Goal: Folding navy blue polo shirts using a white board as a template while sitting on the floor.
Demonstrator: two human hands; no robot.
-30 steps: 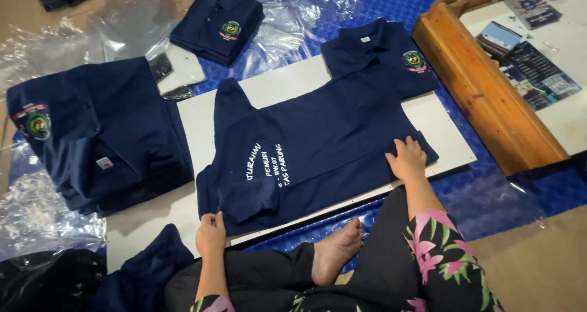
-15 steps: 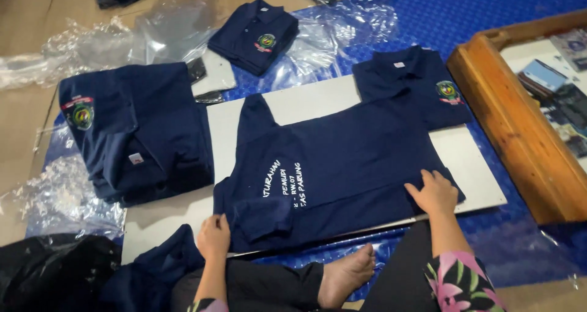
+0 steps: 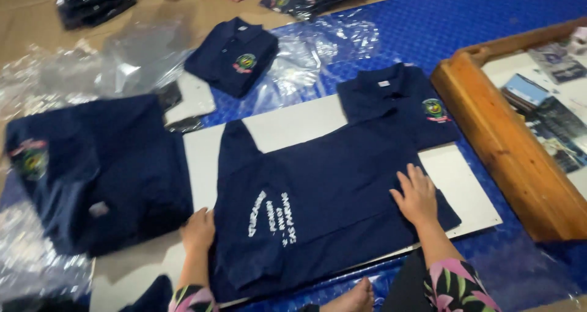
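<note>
Nearest us, the left hand [image 3: 199, 229] lies flat, fingers together, at the lower left edge of the navy polo shirt with white lettering [image 3: 318, 208], gripping nothing. The right hand [image 3: 417, 196] presses open-palmed on the shirt's right side. The shirt lies spread on a flat white board [image 3: 465, 183]. Beyond, a folded navy shirt [image 3: 235, 55] rests on clear plastic [image 3: 318, 49].

Shirt [image 3: 342, 196] on board [image 3: 455, 183], stack [image 3: 104, 171] left.
</note>
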